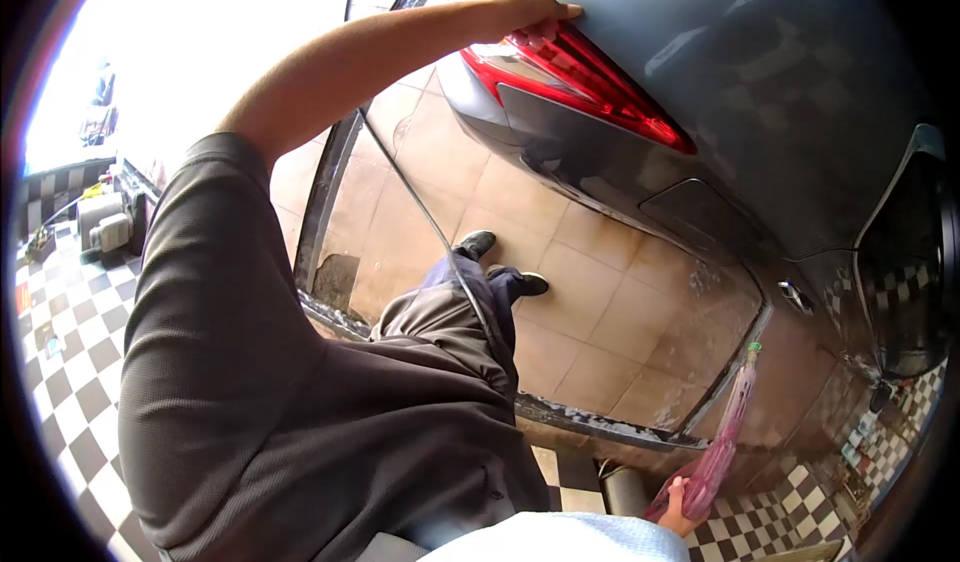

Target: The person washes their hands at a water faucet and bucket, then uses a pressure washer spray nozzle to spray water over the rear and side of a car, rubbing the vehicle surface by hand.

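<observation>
My left hand (525, 7) reaches across the top of the view to the rear of a dark grey car (740, 72). It rests on the red and clear tail light (590, 77), thumb stretched out along the body edge and the other fingers bent over the lens. At the lower right my right hand (680, 507) is wrapped round a pink, see-through, bottle-like thing (725, 442). This thing narrows to a green tip (755, 346) pointing away from the hand, near the car's side. Light blue cloth (590, 537) lies beside my right hand and hides the wrist.
A thin dark hose or cable (420, 202) crosses in front of my legs. My shoes (480, 243) stand on tan floor tiles (590, 302) framed by a dark, wet-looking strip (600, 424). Machine-like equipment (105, 224) sits at the left on black and white checkered tiles (75, 402).
</observation>
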### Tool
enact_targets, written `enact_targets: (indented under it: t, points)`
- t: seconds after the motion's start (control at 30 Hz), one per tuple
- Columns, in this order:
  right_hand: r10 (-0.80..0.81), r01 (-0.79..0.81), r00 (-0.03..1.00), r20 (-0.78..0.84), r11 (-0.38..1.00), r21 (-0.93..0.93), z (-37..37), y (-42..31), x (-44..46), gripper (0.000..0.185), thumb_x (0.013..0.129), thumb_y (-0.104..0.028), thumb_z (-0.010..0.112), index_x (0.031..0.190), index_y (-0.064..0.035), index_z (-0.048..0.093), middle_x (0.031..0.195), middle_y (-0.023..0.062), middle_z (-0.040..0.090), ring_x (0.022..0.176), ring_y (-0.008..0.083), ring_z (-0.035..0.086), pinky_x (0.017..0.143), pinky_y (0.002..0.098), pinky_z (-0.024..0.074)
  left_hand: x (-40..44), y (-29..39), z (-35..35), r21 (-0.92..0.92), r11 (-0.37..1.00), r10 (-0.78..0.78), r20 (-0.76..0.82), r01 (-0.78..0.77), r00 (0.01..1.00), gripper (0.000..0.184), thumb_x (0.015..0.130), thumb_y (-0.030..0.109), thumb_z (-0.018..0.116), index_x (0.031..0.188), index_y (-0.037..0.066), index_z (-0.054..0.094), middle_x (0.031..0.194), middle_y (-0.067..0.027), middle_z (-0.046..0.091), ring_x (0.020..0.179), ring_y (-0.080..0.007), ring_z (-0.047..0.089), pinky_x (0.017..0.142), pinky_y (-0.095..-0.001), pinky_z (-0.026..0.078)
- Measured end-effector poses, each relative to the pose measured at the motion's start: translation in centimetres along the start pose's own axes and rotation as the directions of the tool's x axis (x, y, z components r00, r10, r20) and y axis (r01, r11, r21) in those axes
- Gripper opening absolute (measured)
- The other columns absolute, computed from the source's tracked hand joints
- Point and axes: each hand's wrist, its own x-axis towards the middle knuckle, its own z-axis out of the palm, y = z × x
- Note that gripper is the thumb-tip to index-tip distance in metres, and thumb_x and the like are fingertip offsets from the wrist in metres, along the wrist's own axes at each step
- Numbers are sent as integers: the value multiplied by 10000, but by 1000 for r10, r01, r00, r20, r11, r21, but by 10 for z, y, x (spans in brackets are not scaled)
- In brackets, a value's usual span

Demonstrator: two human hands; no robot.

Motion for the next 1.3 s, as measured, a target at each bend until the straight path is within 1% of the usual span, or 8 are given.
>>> enact_targets:
  t: [0.1, 0.23, 0.47, 0.67, 0.87, 0.97, 1.1, 1.3]
  points:
    - [-24, 21, 997, -69, 999, -45, 6, -11, 2, 187, 711, -108, 733, 768, 5, 596, 754, 56, 607, 710, 158, 561, 634, 315, 455, 1, -6, 6, -128, 985, 117, 2, -116, 993, 341, 767, 258, 726, 581, 4, 598, 541, -86, 603, 427, -154, 588, 392, -236, 471]
    - [-110, 109, 994, -23, 994, -27, 4, -4, 8, 180, 723, -115, 727, 772, 8, 605, 740, 56, 606, 681, 167, 561, 632, 318, 456, 12, -9, 6, -124, 992, -16, 24, 18, 1000, 263, 768, 242, 726, 683, 9, 640, 613, -95, 639, 495, -149, 625, 430, -248, 501]
    - [-60, 62, 998, 34, 997, -38, 0, 1, 12, 180, 721, -125, 726, 785, 2, 615, 734, 65, 604, 669, 176, 556, 631, 321, 452, -11, 25, 1, -159, 977, -150, -16, 145, 989, 331, 761, 255, 735, 586, 4, 608, 529, -71, 592, 421, -136, 556, 380, -249, 425]
    - [-61, 64, 997, 47, 995, -70, 0, -3, 9, 191, 712, -118, 732, 802, 1, 612, 748, 66, 602, 678, 179, 553, 639, 319, 449, 1, 15, -6, -235, 956, -149, 124, 175, 981, 342, 768, 257, 730, 587, -4, 604, 539, -79, 595, 405, -140, 543, 361, -253, 411]
    - [-68, 69, 997, 19, 998, -6, -2, 5, 9, 190, 711, -100, 733, 801, -2, 598, 756, 55, 592, 683, 163, 543, 641, 303, 444, -9, 33, 5, -132, 971, -199, -1, 197, 980, 378, 780, 288, 715, 540, 36, 567, 510, -61, 571, 388, -128, 521, 341, -250, 380]
    - [-45, 44, 998, 34, 999, 31, -2, 2, 9, 163, 725, -82, 718, 788, -8, 588, 766, 54, 589, 687, 149, 540, 637, 292, 441, 1, 35, 5, -274, 945, -142, 151, 179, 978, 419, 783, 333, 702, 516, 51, 544, 487, -49, 554, 377, -127, 508, 332, -253, 363]
    - [-74, 69, 993, 93, 996, 47, -5, -11, 5, 155, 737, -56, 705, 807, -12, 574, 778, 49, 584, 692, 133, 539, 639, 283, 447, 12, 20, 10, -374, 916, -96, 155, 148, 983, 229, 776, 232, 717, 722, 20, 649, 662, -92, 655, 552, -145, 643, 461, -244, 505]
    - [-137, 137, 990, 13, 990, 34, -4, -1, -3, 200, 765, -63, 693, 860, 11, 534, 752, 53, 549, 634, 135, 526, 572, 281, 444, 31, 22, 15, -366, 907, -124, 241, 208, 963, 356, 780, 357, 700, 819, 10, 631, 738, -106, 665, 615, -157, 648, 540, -258, 493]
